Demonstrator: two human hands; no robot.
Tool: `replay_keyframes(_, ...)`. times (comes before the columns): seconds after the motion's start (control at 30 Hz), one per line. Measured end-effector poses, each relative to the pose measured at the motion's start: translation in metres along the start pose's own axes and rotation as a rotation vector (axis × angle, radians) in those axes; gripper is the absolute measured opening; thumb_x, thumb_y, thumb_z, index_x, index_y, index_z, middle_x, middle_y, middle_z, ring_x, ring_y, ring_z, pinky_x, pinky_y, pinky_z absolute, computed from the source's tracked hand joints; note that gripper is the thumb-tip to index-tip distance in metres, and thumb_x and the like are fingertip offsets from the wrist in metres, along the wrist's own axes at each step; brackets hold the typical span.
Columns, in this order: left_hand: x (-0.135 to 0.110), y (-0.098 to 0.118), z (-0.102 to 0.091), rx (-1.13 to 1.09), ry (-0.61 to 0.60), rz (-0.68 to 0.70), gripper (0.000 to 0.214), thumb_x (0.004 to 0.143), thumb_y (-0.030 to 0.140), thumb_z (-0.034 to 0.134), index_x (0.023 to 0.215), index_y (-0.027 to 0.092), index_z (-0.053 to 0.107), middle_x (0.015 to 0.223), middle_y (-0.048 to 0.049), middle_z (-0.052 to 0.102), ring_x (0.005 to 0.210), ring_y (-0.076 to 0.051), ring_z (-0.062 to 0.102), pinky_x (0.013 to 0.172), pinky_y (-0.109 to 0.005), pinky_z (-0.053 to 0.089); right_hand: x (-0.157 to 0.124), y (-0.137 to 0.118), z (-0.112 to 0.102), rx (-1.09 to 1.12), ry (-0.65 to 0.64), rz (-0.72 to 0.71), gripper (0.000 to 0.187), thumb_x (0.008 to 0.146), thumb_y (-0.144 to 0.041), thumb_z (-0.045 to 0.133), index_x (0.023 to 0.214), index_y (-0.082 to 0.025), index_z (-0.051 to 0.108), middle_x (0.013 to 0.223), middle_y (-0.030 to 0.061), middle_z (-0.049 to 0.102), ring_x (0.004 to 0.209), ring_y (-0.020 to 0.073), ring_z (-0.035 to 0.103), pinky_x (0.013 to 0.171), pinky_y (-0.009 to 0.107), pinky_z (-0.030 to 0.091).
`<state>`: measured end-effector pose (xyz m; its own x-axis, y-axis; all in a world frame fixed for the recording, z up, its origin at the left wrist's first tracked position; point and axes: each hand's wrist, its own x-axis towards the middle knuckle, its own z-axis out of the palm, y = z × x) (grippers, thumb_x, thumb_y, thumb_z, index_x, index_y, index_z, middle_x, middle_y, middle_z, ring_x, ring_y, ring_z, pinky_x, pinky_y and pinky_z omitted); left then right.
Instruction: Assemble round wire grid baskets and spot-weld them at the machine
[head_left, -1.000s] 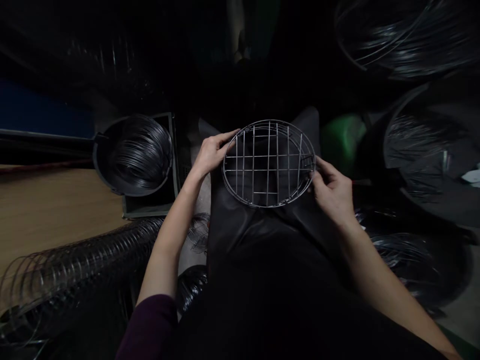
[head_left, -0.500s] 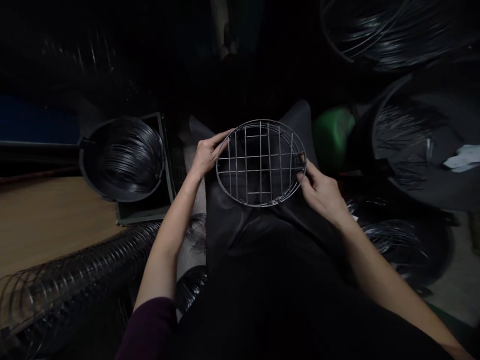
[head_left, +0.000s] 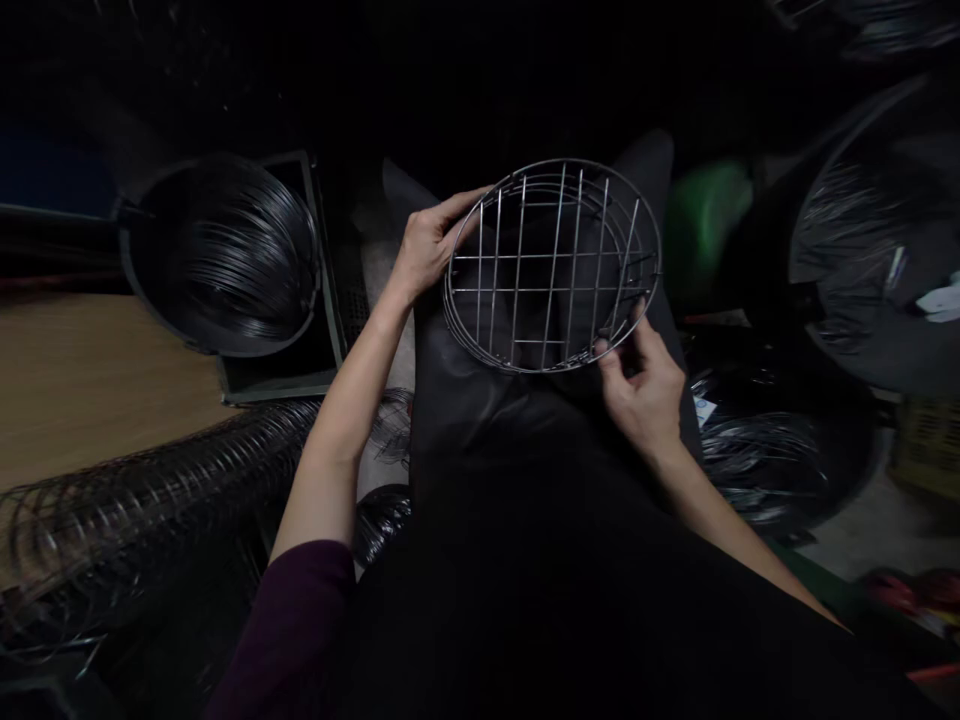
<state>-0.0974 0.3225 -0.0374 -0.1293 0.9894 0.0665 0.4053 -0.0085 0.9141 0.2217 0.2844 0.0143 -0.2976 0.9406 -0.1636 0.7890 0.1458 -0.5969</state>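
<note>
A round wire basket (head_left: 556,262) of thin metal rods is held up over my lap, its gridded face toward me. My left hand (head_left: 433,245) grips its upper left rim, with the fingertips hidden behind the wires. At the lower right rim, my right hand (head_left: 643,385) pinches the wire between thumb and fingers. A dark apron (head_left: 480,430) covers my lap beneath the basket.
To the left, a black tub (head_left: 142,310) holds a stack of wire rings (head_left: 244,255). Below it lies a long row of wire hoops (head_left: 187,470). Tubs of wire pieces (head_left: 757,455) stand at right, near a green rounded object (head_left: 709,225).
The basket has turned and tilted in my hands. My right hand has slid from the right side of the rim to the lower right. The whole view has shifted.
</note>
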Motion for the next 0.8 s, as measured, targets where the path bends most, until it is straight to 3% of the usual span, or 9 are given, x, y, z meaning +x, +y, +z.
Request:
replay_keyframes(0.13,-0.002,-0.003,0.002,-0.028,0.029,-0.045,0.045,0.092,0.054,0.058,0.126,0.027,0.069,0.126,-0.0047,0.071,0.131,-0.030,0.059,0.113,-0.047,0.043,0.002,0.008,-0.007,-0.132,-0.164,-0.101,0.085,0.088,-0.049,0.050,0.159,-0.012,0.023,0.132,0.0200,0.056,0.124,0.0330,0.054,0.107,0.054,0.043)
replay_keyframes(0.23,-0.003,-0.001,0.003,-0.052,0.040,-0.025,0.043,0.091,0.055,0.058,0.123,0.028,0.071,0.127,-0.0034,0.071,0.130,-0.028,0.059,0.113,-0.044,0.045,0.001,0.010,-0.007,-0.155,-0.229,-0.126,0.100,0.082,-0.060,0.058,0.160,-0.014,0.016,0.136,0.0203,0.052,0.129,0.0363,0.048,0.107,0.059,0.041)
replay_keyframes(0.37,-0.005,0.002,0.003,-0.049,0.054,0.004,0.045,0.092,0.058,0.055,0.122,0.029,0.071,0.130,-0.0031,0.070,0.125,-0.024,0.064,0.111,-0.037,0.048,0.000,0.007,0.008,-0.126,-0.116,-0.102,0.119,0.074,-0.072,0.065,0.159,-0.009,0.012,0.140,0.0246,0.045,0.132,0.0375,0.044,0.108,0.058,0.040)
replay_keyframes(0.47,-0.006,0.002,0.003,-0.043,0.061,0.000,0.049,0.092,0.060,0.054,0.124,0.027,0.070,0.130,-0.0038,0.069,0.124,-0.023,0.065,0.110,-0.035,0.049,0.002,0.003,0.026,-0.136,-0.036,-0.040,0.120,0.073,-0.075,0.064,0.157,-0.006,0.013,0.143,0.0284,0.041,0.132,0.0403,0.042,0.107,0.060,0.039)
replay_keyframes(0.6,-0.003,0.001,-0.001,-0.052,0.069,0.010,0.051,0.091,0.062,0.054,0.126,0.028,0.069,0.132,-0.0028,0.068,0.124,-0.023,0.064,0.111,-0.035,0.049,0.003,-0.003,0.037,-0.135,-0.028,0.033,0.123,0.070,-0.075,0.066,0.158,-0.006,0.013,0.145,0.0303,0.038,0.129,0.0446,0.043,0.104,0.068,0.035)
replay_keyframes(0.7,0.000,0.008,-0.007,-0.016,0.054,-0.007,0.052,0.087,0.063,0.058,0.126,0.031,0.069,0.132,0.0009,0.067,0.123,-0.026,0.065,0.111,-0.040,0.051,0.004,-0.005,0.026,-0.046,-0.070,0.019,0.124,0.068,-0.069,0.073,0.160,-0.011,0.012,0.145,0.0265,0.042,0.132,0.0416,0.043,0.108,0.063,0.036)
replay_keyframes(0.8,0.000,0.022,-0.014,0.065,0.041,-0.062,0.041,0.082,0.063,0.061,0.117,0.043,0.071,0.116,0.0165,0.073,0.108,-0.029,0.072,0.104,-0.048,0.057,0.019,0.015,-0.008,0.083,-0.111,-0.119,0.099,0.078,-0.062,0.068,0.158,-0.019,0.028,0.142,0.0180,0.049,0.132,0.0317,0.048,0.110,0.050,0.041)
